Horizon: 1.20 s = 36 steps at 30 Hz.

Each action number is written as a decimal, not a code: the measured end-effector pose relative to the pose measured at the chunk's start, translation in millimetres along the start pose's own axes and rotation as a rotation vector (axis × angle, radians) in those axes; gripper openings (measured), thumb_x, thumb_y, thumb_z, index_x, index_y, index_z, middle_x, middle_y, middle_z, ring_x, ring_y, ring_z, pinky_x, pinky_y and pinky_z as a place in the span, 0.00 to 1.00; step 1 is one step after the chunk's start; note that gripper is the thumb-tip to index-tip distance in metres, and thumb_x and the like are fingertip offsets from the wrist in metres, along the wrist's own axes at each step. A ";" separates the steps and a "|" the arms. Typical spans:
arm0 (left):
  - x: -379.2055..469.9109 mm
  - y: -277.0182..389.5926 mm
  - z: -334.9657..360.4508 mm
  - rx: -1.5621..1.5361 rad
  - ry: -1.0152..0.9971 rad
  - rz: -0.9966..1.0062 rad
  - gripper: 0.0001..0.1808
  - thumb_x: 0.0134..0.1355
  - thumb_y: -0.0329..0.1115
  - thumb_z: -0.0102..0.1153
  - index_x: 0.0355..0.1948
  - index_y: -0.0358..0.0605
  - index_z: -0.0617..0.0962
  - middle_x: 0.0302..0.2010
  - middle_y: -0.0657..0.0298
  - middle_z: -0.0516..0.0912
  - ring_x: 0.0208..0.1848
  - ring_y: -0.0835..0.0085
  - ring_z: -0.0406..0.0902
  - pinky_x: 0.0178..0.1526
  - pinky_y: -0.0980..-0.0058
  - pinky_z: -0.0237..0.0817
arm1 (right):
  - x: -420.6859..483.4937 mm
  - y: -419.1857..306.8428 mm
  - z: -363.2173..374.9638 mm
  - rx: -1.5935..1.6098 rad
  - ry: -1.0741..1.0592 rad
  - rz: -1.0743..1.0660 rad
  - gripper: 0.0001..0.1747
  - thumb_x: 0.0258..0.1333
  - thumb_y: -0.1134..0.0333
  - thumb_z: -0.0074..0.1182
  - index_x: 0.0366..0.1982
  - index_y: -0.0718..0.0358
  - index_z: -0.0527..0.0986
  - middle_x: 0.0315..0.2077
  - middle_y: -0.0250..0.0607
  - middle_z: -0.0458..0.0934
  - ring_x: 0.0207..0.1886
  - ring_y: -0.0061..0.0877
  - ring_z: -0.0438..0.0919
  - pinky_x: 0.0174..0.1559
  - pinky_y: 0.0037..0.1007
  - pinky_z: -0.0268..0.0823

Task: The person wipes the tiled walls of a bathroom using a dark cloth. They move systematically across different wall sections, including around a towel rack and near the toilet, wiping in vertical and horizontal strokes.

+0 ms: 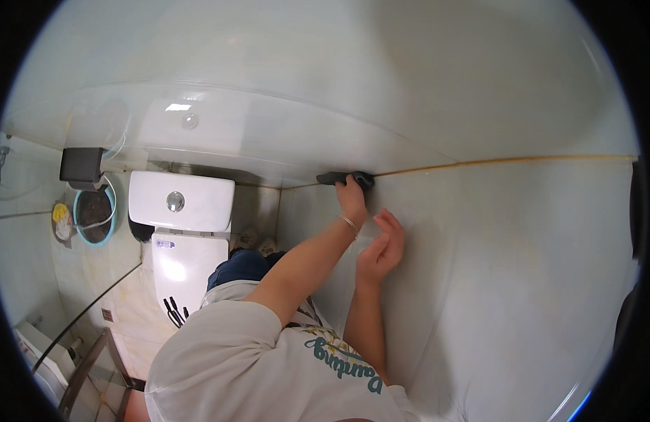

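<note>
My left hand (352, 196), with a thin bracelet at the wrist, grips a small black object (363, 180) against the pale wall panel, at the brown-stained seam (462, 163) where two wall faces meet. The object has a flat part reaching left and a rounded part at the right; its exact kind cannot be told. Below and to the right, my right hand (380, 254) is held near the wall panel (494, 253), fingers slightly curled, thumb apart, with nothing seen in it.
A white toilet (190, 264) with a push-button cistern stands at my left, black cables (175, 312) on its lid. Beyond are a blue-rimmed basin (114, 211), a dark paper holder (82, 164) and a glass panel edge (87, 314). Dark objects (636, 211) sit at the right rim.
</note>
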State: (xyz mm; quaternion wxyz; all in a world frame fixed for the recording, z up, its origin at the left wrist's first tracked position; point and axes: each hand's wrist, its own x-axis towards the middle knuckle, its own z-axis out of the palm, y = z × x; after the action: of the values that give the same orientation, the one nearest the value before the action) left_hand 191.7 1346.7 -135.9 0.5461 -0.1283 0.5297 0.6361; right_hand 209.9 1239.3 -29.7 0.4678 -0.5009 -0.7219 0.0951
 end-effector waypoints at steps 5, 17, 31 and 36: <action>-25.7 17.7 -1.9 0.105 -0.071 0.083 0.17 0.56 0.34 0.49 0.43 0.31 0.70 0.38 0.47 0.75 0.37 0.61 0.71 0.42 0.67 0.63 | -17.5 -8.5 -17.8 0.009 0.047 0.036 0.15 0.60 0.66 0.39 0.34 0.70 0.74 0.41 0.52 0.75 0.43 0.38 0.74 0.47 0.33 0.65; -147.7 50.3 -16.6 0.324 -0.990 1.351 0.17 0.47 0.25 0.55 0.40 0.41 0.71 0.55 0.45 0.64 0.60 0.47 0.57 0.60 0.58 0.51 | -37.4 -68.8 -78.7 -0.166 0.212 -0.162 0.12 0.51 0.68 0.44 0.32 0.65 0.78 0.40 0.46 0.76 0.39 0.37 0.72 0.41 0.34 0.64; -222.8 -26.1 -131.4 0.528 -0.980 1.171 0.27 0.49 0.22 0.51 0.54 0.37 0.68 0.62 0.42 0.57 0.63 0.42 0.51 0.63 0.57 0.46 | -168.2 -117.0 -147.4 -0.216 0.180 -0.139 0.13 0.49 0.65 0.44 0.30 0.64 0.77 0.39 0.48 0.75 0.38 0.38 0.72 0.39 0.35 0.65; -272.9 -104.2 -253.6 0.579 -1.183 1.218 0.26 0.52 0.24 0.50 0.55 0.37 0.68 0.61 0.42 0.57 0.64 0.44 0.52 0.63 0.59 0.47 | -229.2 -134.5 -162.0 -0.218 0.306 -0.198 0.13 0.46 0.64 0.46 0.27 0.64 0.78 0.37 0.46 0.76 0.35 0.37 0.72 0.39 0.35 0.65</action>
State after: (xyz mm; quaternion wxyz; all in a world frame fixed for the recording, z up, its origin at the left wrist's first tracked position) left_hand 274.0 971.2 -92.0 0.3085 0.6667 0.2774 0.6192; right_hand 263.3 934.9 7.0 0.5222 -0.4836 -0.6942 -0.1074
